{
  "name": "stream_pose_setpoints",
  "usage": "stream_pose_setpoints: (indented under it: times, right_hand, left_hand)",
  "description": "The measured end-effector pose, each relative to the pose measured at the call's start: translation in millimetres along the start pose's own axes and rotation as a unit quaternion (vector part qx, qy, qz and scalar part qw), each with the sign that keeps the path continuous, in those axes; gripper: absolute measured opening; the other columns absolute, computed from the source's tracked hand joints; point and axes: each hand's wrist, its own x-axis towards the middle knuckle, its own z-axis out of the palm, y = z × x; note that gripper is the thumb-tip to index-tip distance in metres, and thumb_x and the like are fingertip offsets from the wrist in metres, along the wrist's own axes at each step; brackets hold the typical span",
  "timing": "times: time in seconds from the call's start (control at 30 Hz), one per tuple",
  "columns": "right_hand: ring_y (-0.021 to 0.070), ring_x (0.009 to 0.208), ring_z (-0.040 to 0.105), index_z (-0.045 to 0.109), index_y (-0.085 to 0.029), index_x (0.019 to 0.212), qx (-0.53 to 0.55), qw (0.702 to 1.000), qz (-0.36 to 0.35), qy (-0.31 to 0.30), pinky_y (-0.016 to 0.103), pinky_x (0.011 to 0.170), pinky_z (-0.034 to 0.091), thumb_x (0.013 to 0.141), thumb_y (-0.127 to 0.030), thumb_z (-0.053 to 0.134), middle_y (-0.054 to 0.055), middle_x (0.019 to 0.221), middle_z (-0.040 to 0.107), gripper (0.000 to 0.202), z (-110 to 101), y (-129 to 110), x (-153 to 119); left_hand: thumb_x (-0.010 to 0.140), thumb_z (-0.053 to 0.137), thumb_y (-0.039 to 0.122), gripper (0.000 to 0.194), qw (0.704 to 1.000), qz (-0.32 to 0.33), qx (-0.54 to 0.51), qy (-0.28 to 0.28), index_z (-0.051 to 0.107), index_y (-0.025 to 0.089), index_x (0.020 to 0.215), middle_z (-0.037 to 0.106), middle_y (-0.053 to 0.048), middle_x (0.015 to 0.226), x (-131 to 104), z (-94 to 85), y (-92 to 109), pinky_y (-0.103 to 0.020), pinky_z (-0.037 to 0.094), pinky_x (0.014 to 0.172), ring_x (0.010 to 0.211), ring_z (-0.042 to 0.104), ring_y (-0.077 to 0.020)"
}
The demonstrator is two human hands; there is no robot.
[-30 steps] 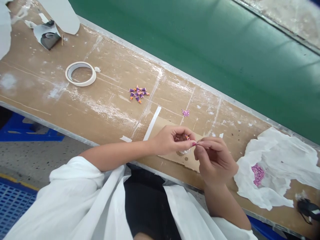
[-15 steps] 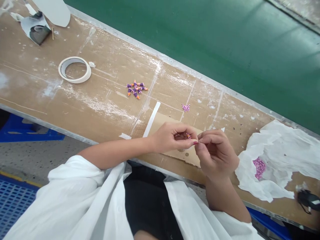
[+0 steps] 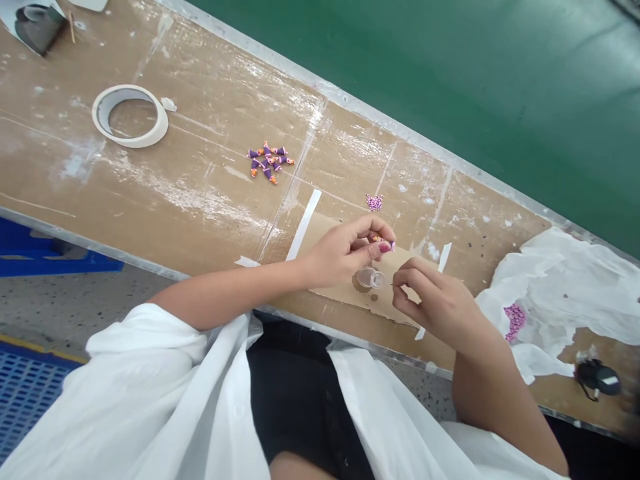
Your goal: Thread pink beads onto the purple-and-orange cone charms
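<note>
Between the thumb and fingers of my left hand (image 3: pixel 345 252) is a small purple and orange figure (image 3: pixel 383 241). My right hand (image 3: pixel 433 297) is pinched to the right of a small clear glass jar (image 3: pixel 371 277); what its fingertips hold, if anything, is too small to name. The jar stands on a brown cardboard sheet (image 3: pixel 340 299) fixed with white tape strips. Beyond my hands lies a little pile of pink beads (image 3: pixel 374 202). Several similar purple and orange figures (image 3: pixel 270 162) lie grouped further left.
A roll of white tape (image 3: pixel 157 127) lies at the left. Crumpled white paper (image 3: pixel 565 280) with more pink beads (image 3: pixel 515 321) is at the right, near a small black object (image 3: pixel 600 378). A green surface (image 3: pixel 400 73) runs beyond the table edge.
My hands, touching before, have come apart. My left hand has moved slightly up with the figure, my right hand has drawn away, and the jar between them now shows. The view has shifted slightly.
</note>
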Motion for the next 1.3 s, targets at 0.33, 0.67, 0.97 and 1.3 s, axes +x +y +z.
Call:
stream_pose_setpoints:
  times: [0.33,0.67,0.97,1.3]
  right_hand:
    - [0.0128,0.053,0.039,0.045,-0.020,0.082,-0.094,0.993,-0.048,-0.054,0.025,0.041,0.024,0.099,-0.017,0.043,0.000,0.072,0.048,0.018,9,5,5]
    - [0.0145,0.058,0.048,0.051,-0.023,0.087,0.094,0.988,0.019,0.121,0.028,0.049,0.039,0.088,-0.007,0.054,0.001,0.076,0.052,0.016,-7,-8,19]
    - [0.0174,0.064,0.052,0.055,-0.023,0.086,0.177,0.952,0.075,0.240,0.031,0.052,0.041,0.086,-0.010,0.060,0.001,0.074,0.053,0.014,6,-16,24]
    - [0.0159,0.059,0.050,0.052,-0.023,0.081,0.140,0.964,0.060,0.217,0.029,0.047,0.039,0.089,-0.013,0.059,0.000,0.069,0.051,0.014,5,-25,29]
  left_hand:
    - [0.087,0.062,0.016,0.010,0.993,-0.099,-0.067,-0.003,0.053,0.013,0.083,0.055,0.004,0.069,9,-0.9,3,-0.018,0.035,0.053,0.057,0.045,-0.0026]
    - [0.076,0.079,0.026,0.029,0.975,-0.156,-0.151,-0.048,0.054,0.012,0.082,0.056,0.005,0.064,6,-1.8,9,-0.017,0.024,0.045,0.048,0.038,-0.0002]
    - [0.070,0.083,0.043,0.045,0.962,-0.147,-0.184,-0.142,0.051,0.015,0.082,0.053,0.005,0.066,1,-1.9,7,-0.018,0.024,0.046,0.052,0.041,-0.0026]
    - [0.068,0.082,0.052,0.050,0.962,-0.150,-0.171,-0.151,0.051,0.016,0.082,0.060,0.001,0.071,0,-3.5,6,-0.020,0.021,0.046,0.049,0.035,-0.0020]
